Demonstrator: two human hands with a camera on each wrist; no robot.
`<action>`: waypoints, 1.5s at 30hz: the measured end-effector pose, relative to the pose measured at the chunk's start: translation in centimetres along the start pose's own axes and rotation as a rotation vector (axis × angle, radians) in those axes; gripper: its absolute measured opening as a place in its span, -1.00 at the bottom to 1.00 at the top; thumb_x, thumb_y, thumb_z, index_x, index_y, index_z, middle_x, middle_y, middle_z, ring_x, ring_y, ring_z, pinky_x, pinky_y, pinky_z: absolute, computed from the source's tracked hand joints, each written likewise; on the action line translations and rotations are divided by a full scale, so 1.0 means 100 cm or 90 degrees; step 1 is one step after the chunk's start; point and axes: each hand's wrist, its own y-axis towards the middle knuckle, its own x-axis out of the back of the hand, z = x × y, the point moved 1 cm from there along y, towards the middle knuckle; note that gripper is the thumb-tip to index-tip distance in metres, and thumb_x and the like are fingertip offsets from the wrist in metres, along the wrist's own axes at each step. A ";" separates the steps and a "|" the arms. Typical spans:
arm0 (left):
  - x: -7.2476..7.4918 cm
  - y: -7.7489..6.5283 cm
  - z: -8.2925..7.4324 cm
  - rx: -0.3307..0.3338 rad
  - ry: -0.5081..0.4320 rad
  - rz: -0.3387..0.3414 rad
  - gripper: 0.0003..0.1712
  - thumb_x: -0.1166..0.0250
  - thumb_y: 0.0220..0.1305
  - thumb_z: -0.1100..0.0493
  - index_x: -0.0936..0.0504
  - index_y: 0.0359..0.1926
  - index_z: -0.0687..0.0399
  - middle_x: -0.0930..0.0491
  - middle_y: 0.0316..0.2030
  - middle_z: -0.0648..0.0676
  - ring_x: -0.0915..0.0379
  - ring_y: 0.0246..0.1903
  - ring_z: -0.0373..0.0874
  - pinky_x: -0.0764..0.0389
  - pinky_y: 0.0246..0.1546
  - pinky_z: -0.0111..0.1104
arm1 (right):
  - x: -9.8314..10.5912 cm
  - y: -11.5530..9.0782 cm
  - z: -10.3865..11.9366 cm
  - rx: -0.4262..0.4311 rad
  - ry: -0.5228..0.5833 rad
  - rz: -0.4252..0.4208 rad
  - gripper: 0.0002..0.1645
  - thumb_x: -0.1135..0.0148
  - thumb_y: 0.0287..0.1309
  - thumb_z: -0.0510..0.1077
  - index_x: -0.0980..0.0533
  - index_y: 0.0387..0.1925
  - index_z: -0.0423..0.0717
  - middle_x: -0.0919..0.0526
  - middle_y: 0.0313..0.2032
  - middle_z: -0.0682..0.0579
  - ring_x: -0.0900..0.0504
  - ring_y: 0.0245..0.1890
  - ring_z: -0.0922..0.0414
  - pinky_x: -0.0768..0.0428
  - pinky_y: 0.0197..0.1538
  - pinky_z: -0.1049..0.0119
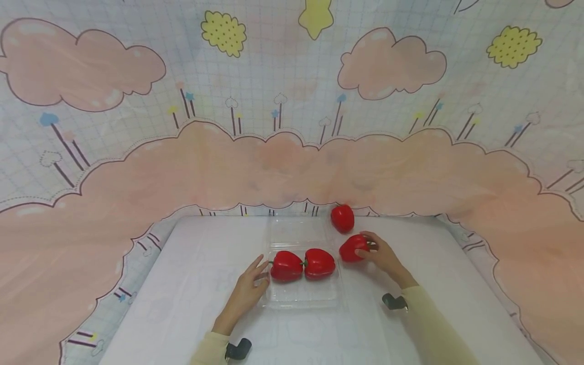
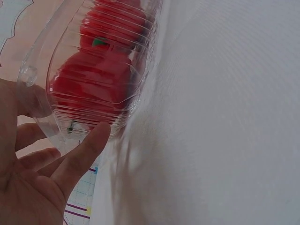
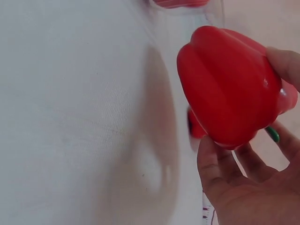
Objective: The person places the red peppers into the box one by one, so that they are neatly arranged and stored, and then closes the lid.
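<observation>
A clear plastic clamshell box (image 1: 303,294) lies open, with two red bell peppers (image 1: 286,266) (image 1: 320,264) side by side in its near half. At the box's left end my left hand (image 1: 248,289) touches the wall with fairly straight fingers; in the left wrist view one fingertip (image 2: 103,129) rests against the ridged side. To the right of the box, my right hand (image 1: 383,256) holds a third red bell pepper (image 3: 229,89) by its stem end, thumb on one side and fingers on the other. The green stem (image 3: 272,134) shows between the fingers.
Another red bell pepper (image 1: 342,218) sits at the back of the white table (image 1: 210,253), just right of the box's far half (image 1: 298,230). Behind the table hangs a patterned cloth (image 1: 292,167). Dark wrist-worn devices (image 1: 238,350) (image 1: 394,302) are near both sleeves.
</observation>
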 end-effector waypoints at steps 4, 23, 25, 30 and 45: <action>0.001 0.000 -0.001 -0.007 -0.002 0.001 -0.43 -0.21 0.28 0.31 -0.43 0.32 0.26 -0.20 0.47 0.21 -0.57 0.14 0.16 -0.69 0.01 -0.11 | 0.002 -0.005 0.002 0.009 0.002 -0.007 0.02 -0.39 0.05 0.25 -0.16 0.45 0.08 -0.29 0.39 -0.18 -0.33 0.33 -0.22 -0.61 0.18 -0.08; 0.001 0.000 -0.001 -0.005 -0.015 0.004 -0.43 -0.21 0.28 0.31 -0.43 0.32 0.25 -0.19 0.47 0.20 -0.57 0.14 0.16 -0.70 0.00 -0.14 | 0.000 -0.025 0.037 0.086 0.047 -0.029 -0.03 -0.44 0.06 0.10 -0.17 0.43 0.13 -0.32 0.37 -0.13 -0.39 0.29 -0.19 -0.69 0.11 0.03; 0.001 0.000 0.000 -0.004 -0.017 0.004 -0.43 -0.21 0.29 0.30 -0.42 0.33 0.24 -0.19 0.48 0.19 -0.57 0.15 0.16 -0.69 0.01 -0.14 | -0.001 -0.028 0.043 0.102 0.055 -0.024 -0.05 -0.44 0.07 0.07 -0.18 0.42 0.11 -0.33 0.36 -0.14 -0.41 0.26 -0.19 -0.70 0.08 0.05; 0.001 0.000 0.000 0.001 -0.022 0.007 -0.43 -0.21 0.29 0.31 -0.42 0.33 0.26 -0.18 0.48 0.20 -0.56 0.15 0.16 -0.68 0.02 -0.12 | -0.008 -0.038 0.061 0.118 0.070 -0.006 -0.09 -0.42 0.10 -0.02 -0.18 0.42 0.09 -0.35 0.34 -0.16 -0.43 0.24 -0.20 -0.71 0.07 0.07; 0.000 0.000 -0.001 0.011 -0.010 0.004 -0.43 -0.21 0.29 0.30 -0.43 0.33 0.24 -0.20 0.48 0.18 -0.56 0.16 0.16 -0.69 0.00 -0.14 | -0.026 -0.054 0.078 0.156 0.104 0.015 -0.10 -0.46 0.04 -0.14 -0.20 0.37 0.11 -0.38 0.31 -0.10 -0.45 0.24 -0.15 -0.71 0.08 0.07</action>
